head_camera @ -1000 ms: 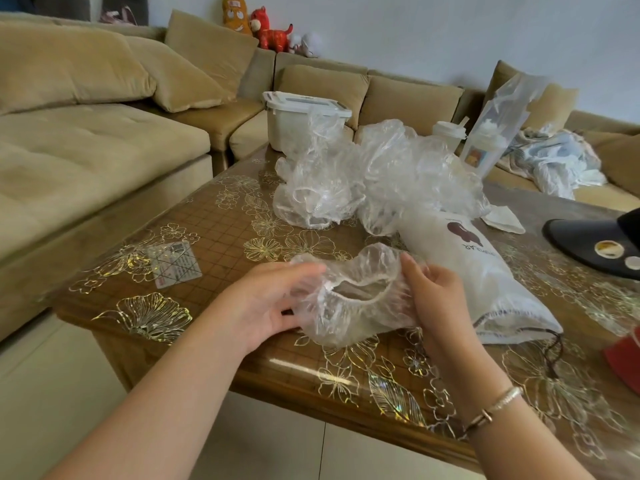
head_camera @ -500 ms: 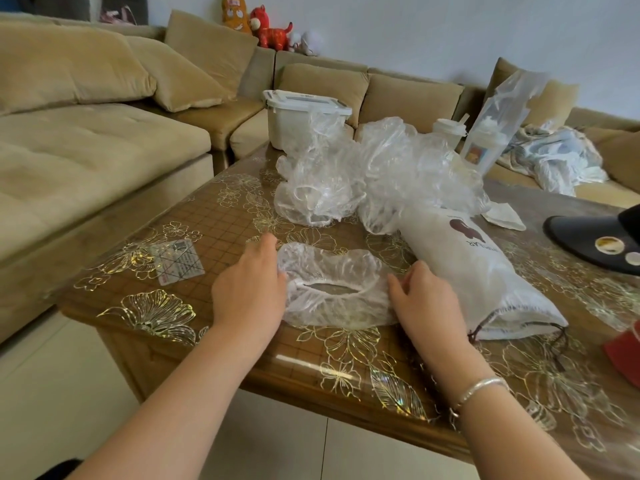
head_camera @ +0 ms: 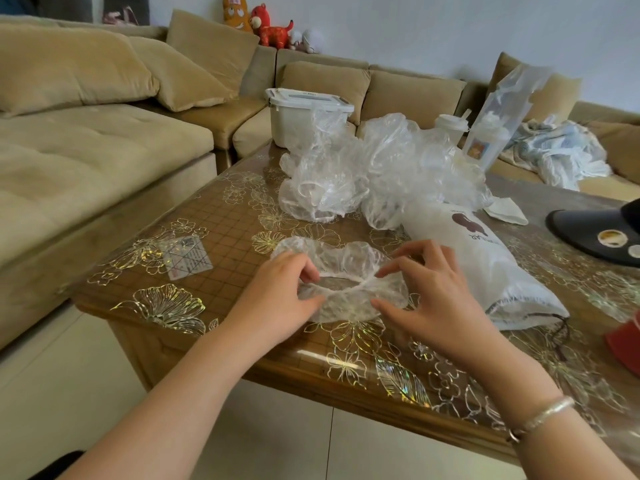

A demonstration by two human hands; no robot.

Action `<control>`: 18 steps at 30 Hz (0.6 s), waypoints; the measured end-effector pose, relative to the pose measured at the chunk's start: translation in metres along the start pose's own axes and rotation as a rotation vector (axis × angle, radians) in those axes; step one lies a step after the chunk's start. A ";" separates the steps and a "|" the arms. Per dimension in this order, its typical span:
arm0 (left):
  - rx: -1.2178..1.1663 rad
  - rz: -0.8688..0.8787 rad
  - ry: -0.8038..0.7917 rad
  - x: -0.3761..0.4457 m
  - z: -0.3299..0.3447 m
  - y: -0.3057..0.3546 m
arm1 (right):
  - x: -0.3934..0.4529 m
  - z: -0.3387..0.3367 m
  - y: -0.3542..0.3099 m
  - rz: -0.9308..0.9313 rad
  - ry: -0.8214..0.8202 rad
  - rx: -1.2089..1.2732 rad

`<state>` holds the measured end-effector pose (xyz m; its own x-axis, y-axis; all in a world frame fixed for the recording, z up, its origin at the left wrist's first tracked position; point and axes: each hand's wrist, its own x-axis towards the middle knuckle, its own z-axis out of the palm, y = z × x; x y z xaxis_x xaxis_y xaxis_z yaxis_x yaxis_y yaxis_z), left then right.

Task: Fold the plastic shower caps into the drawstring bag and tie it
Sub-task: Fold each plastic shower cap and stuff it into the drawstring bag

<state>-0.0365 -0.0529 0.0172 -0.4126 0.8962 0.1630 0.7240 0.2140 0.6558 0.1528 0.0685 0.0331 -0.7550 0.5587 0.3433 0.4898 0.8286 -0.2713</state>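
1. A single clear shower cap lies flattened on the table near its front edge, elastic opening facing up, between the person's two hands.
2. Left hand: fingers curled, thumb and forefinger pinching the cap's elastic rim at its left side; knuckles toward the camera.
3. Right hand: thumb and forefinger pinch the rim on the cap's right side near the gathered elastic; the other fingers are raised and spread apart above the plastic. A silver bracelet sits on that wrist.
4. Drawstring bag: white, lying on its side just right of the right hand, mouth toward the table's front edge, dark cord trailing loose from the opening. Printed dark mark and lettering on its upper face. It looks partly filled; contents cannot be made out.
5. Pile of loose shower caps: crumpled clear plastic heaped behind the flattened cap, its right part touching the bag's far end.
6. Table top is glossy brown with gold flower outlines; a small card lies left of the hands.
7. Farther back: a white lidded container at the table's far edge, two lidded cups, one in a plastic bag.
8. Right edge: a black object with round stickers, and a red item partly cut off.
9. Tan sofa wraps around the left and back; stuffed toys on its top.
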 end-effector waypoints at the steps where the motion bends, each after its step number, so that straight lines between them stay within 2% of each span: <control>1: 0.012 -0.010 -0.013 0.001 0.000 -0.001 | 0.000 -0.001 -0.001 -0.036 -0.046 0.007; 5: 0.018 -0.045 -0.052 0.003 -0.001 -0.004 | -0.001 0.009 0.001 -0.090 -0.213 0.020; 10: 0.020 -0.109 -0.137 0.005 -0.009 -0.002 | 0.010 0.029 0.004 -0.024 -0.103 0.010; 12: 0.048 -0.120 -0.157 0.005 -0.012 -0.003 | 0.015 0.034 0.006 0.041 -0.054 0.094; 14: 0.065 -0.106 -0.115 0.006 -0.012 -0.005 | 0.020 0.036 0.007 0.150 -0.015 0.222; 18: 0.019 -0.151 0.089 0.011 -0.013 -0.011 | 0.026 0.032 0.007 0.347 -0.016 0.457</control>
<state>-0.0558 -0.0501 0.0216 -0.5643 0.8154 0.1291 0.6602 0.3518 0.6636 0.1227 0.0873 0.0109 -0.5916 0.7918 0.1521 0.4748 0.4946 -0.7280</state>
